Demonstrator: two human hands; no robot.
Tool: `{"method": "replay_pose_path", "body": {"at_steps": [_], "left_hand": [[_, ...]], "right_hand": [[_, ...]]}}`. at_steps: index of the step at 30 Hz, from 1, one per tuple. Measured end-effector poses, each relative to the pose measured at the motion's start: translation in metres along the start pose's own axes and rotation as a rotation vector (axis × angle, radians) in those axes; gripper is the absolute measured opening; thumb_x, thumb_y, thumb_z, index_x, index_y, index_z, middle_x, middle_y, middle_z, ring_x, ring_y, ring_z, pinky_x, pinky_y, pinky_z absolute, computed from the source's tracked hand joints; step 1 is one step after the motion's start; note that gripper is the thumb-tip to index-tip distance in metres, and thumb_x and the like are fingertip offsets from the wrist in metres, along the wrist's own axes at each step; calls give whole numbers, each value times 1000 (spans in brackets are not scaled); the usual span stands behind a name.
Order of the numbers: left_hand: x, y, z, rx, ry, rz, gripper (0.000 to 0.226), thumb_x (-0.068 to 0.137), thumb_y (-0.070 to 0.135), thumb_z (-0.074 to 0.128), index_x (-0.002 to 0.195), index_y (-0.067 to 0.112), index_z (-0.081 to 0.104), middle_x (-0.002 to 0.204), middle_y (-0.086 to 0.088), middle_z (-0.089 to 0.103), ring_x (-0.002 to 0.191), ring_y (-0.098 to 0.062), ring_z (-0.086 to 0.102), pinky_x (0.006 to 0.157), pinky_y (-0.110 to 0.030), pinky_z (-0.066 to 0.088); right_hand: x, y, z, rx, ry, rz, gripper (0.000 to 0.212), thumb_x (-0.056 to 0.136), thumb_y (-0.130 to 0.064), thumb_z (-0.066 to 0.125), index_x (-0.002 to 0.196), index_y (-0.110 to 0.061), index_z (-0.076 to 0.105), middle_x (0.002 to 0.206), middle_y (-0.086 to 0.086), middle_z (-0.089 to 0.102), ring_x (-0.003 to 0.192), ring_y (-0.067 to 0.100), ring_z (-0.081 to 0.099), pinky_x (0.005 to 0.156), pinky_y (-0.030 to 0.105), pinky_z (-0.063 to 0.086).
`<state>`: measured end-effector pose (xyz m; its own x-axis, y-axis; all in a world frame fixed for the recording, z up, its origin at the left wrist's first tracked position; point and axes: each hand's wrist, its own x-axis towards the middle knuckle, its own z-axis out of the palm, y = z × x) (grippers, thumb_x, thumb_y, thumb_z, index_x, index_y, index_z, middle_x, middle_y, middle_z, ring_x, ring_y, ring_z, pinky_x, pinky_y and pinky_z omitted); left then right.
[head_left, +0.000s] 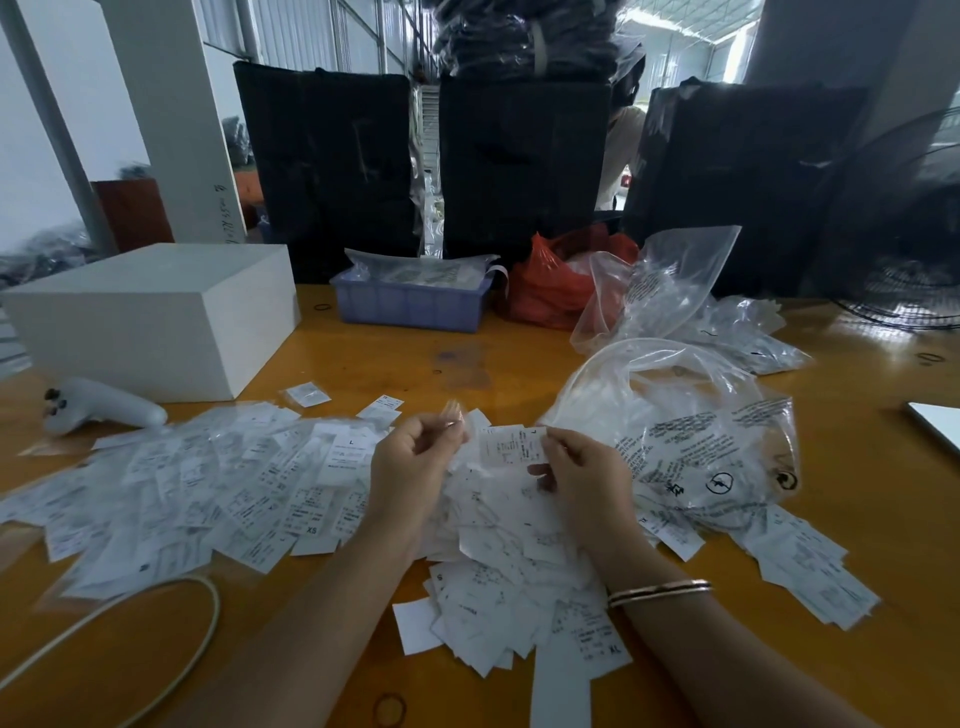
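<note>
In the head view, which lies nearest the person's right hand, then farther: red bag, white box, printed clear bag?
1. Printed clear bag, just right of the right hand.
2. Red bag, ahead, near the table's far edge.
3. White box, far off to the left.

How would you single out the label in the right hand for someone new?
Start at the orange table, strewn with white labels. Near its middle, the right hand pinches one label by its edge. Unlike the rest, it is lifted off the pile, with an L at its top corner.
</note>
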<state>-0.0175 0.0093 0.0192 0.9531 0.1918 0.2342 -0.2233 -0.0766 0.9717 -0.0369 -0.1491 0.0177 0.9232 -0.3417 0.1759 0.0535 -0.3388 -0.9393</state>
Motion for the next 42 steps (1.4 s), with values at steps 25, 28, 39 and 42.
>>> {"method": "replay_pose_path", "body": {"at_steps": [25,28,39,42], "left_hand": [[-6,7,1,-76,-268,126,5,83,31,68,81,33,73,83,18,72,80,3,66,72,-12,48],[-7,9,0,-96,-291,133,20,71,46,69,83,30,72,83,17,72,80,2,67,67,-8,49],[-8,8,1,-11,-379,178,24,83,23,72,70,44,72,78,20,71,79,4,66,65,-5,47],[-9,8,0,13,-373,192,20,83,25,72,71,41,71,75,21,70,75,6,65,63,-4,45]], "right_hand": [[-13,-18,-14,384,-170,-236,35,87,-10,65,110,-35,58,67,-12,63,60,1,59,55,15,47],[-14,-20,-16,352,-137,-268,27,87,-11,65,95,-37,65,68,-11,65,59,1,58,53,16,47],[-16,-21,-17,259,-165,-289,26,86,-13,66,97,-37,66,72,-23,67,63,-8,60,54,7,44],[-16,-21,-18,213,-177,-321,26,86,-13,65,98,-37,65,68,-24,65,57,-8,57,50,6,41]]}}
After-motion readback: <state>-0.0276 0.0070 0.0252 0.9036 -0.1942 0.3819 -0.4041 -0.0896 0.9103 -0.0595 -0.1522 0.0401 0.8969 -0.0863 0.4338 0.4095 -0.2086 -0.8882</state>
